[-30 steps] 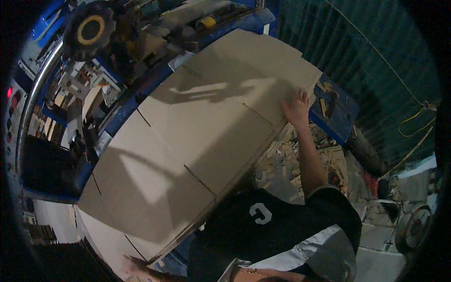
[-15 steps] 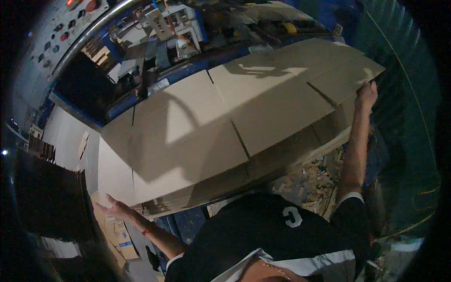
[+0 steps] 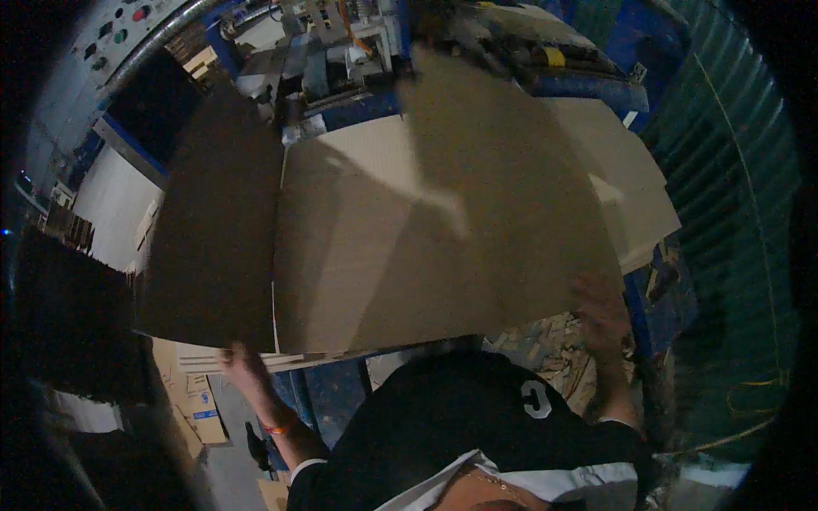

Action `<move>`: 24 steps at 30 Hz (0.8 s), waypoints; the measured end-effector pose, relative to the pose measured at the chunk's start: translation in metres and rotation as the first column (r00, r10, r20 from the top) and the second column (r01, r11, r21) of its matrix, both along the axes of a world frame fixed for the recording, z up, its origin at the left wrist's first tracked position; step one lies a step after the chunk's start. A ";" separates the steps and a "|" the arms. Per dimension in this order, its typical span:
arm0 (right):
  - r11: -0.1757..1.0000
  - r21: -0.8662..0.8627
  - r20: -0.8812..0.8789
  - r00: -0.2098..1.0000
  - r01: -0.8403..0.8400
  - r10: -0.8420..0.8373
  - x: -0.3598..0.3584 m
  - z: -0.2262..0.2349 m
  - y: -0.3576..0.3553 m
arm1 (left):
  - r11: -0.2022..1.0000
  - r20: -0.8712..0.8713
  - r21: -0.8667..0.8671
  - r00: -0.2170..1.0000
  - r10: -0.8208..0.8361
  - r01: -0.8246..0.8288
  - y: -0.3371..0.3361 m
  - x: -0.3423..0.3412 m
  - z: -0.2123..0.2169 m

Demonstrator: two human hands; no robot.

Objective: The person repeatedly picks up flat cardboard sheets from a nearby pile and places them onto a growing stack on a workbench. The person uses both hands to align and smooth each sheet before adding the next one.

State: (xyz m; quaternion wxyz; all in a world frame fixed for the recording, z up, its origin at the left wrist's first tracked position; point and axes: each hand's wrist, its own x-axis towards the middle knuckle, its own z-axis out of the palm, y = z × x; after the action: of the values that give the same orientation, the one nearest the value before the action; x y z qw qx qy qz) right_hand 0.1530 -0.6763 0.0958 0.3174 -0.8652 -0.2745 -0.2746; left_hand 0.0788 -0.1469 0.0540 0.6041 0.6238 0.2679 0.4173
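Observation:
A large brown cardboard sheet [image 3: 358,247] lies in front of me, its left panel [image 3: 213,221] and right panel [image 3: 503,179] tilted up along their creases. At the sheet's lower left edge, my left hand [image 3: 247,375] is closed on the cardboard, with an orange band around the wrist. My right hand [image 3: 601,315], blurred by motion, is at the near corner of the right panel and appears closed on it; its fingertips are hard to make out. Beneath, more cardboard [image 3: 630,170] shows at the right and stacked edges [image 3: 200,359] at the lower left.
Beyond the cardboard stands a blue machine [image 3: 358,111] with rollers and metal parts. A control panel [image 3: 111,38] with buttons is at the upper left, beside a metal rail [image 3: 162,38]. Cardboard scraps [image 3: 545,345] lie below; a green corrugated wall [image 3: 733,213] rises at the right.
The sheet's side panels have tilted up. My right hand has come down and inward from the far right corner; my left hand has moved right and closed on the near edge.

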 end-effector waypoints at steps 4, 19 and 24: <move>0.930 -0.323 -0.092 0.983 -0.178 0.156 0.010 -0.028 0.019 | 0.499 -0.531 0.528 0.726 -0.437 0.687 -0.072 0.019 0.018; 0.796 -0.569 -0.316 0.949 -0.204 0.018 0.149 -0.020 -0.006 | 0.072 -0.647 0.740 0.737 -0.195 0.669 -0.047 0.100 0.029; 0.709 -0.660 -0.097 0.965 -0.247 0.245 0.200 -0.015 0.034 | 0.118 -0.481 0.851 0.849 -0.219 0.512 -0.026 0.178 0.034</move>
State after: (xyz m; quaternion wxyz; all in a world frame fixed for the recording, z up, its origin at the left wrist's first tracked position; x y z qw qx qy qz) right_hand 0.3529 -0.6424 0.0809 0.0211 -0.8770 -0.4667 -0.1129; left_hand 0.2564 -0.1728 0.0880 0.1332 0.9486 -0.1421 0.2493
